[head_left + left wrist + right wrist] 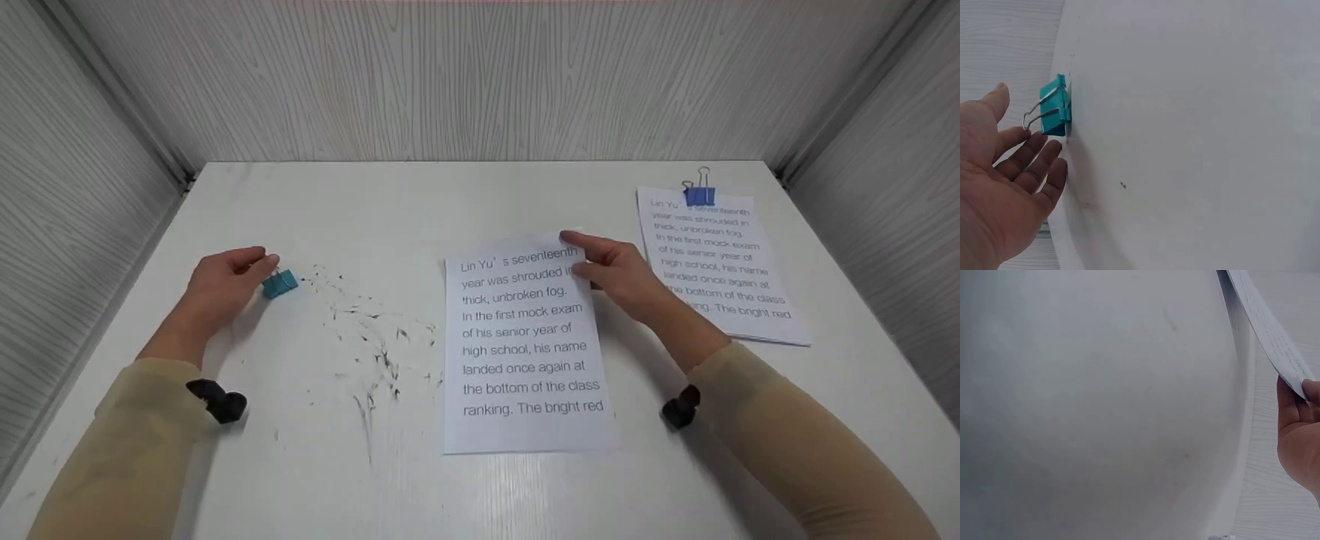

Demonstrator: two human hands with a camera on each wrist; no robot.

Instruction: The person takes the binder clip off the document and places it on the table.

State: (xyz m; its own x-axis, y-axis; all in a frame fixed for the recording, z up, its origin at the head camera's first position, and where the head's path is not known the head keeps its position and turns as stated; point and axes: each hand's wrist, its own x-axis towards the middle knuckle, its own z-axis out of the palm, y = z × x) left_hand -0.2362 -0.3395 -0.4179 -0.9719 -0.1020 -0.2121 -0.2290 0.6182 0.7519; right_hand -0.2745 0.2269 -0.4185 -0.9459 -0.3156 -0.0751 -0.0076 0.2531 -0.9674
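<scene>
A teal binder clip [280,284] rests on the table at the left, its wire handle toward my left hand [229,279]. In the left wrist view the thumb stands apart from the clip [1054,106], and the index fingertip is right at the wire handle. My right hand [622,274] pinches the upper right edge of a stack of printed paper [525,345] between thumb and fingers. The right wrist view shows the paper [1275,337] tilted, its gripped end raised off the table.
Behind my right hand lies a second printed stack [720,262], with a blue binder clip [700,196] on its top edge. Dark smudges [386,360] mark the white table [360,210] between the teal clip and the paper. Wood-grain panels [480,82] border the back and sides.
</scene>
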